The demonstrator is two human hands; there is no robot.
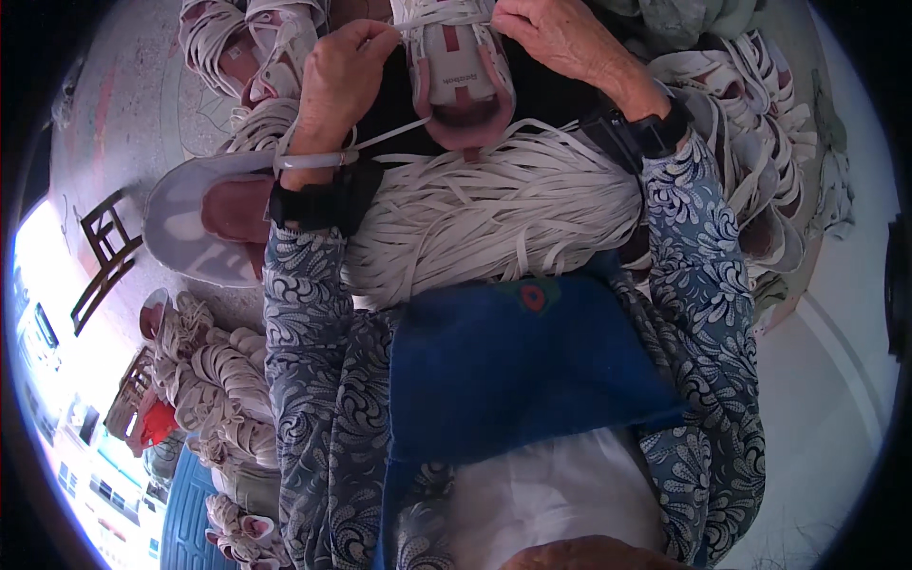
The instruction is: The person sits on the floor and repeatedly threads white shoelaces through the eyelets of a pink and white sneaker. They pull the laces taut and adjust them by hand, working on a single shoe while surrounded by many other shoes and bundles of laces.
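A white and pink sneaker upper [463, 71] is between my hands at the top of the head view, its padded collar toward me. My left hand [347, 74] is left of it, fingers pinched on a flat white shoelace [443, 19] that crosses the upper. On the other side my right hand [556, 38] has its fingertips closed on the same stretch of lace. The toe end of the upper is cut off by the picture's edge. A loose lace strand slants from the collar toward my left wrist. Below the upper, a thick bundle of white laces [503, 214] lies across my lap.
Stacked shoe uppers [223, 385] line the left, and more uppers [760, 152] are piled at right. A larger grey-white upper with pink lining [180, 214] sits by my left wrist. A wooden chair or stool [109, 242] and a blue plastic object [195, 508] are farther left.
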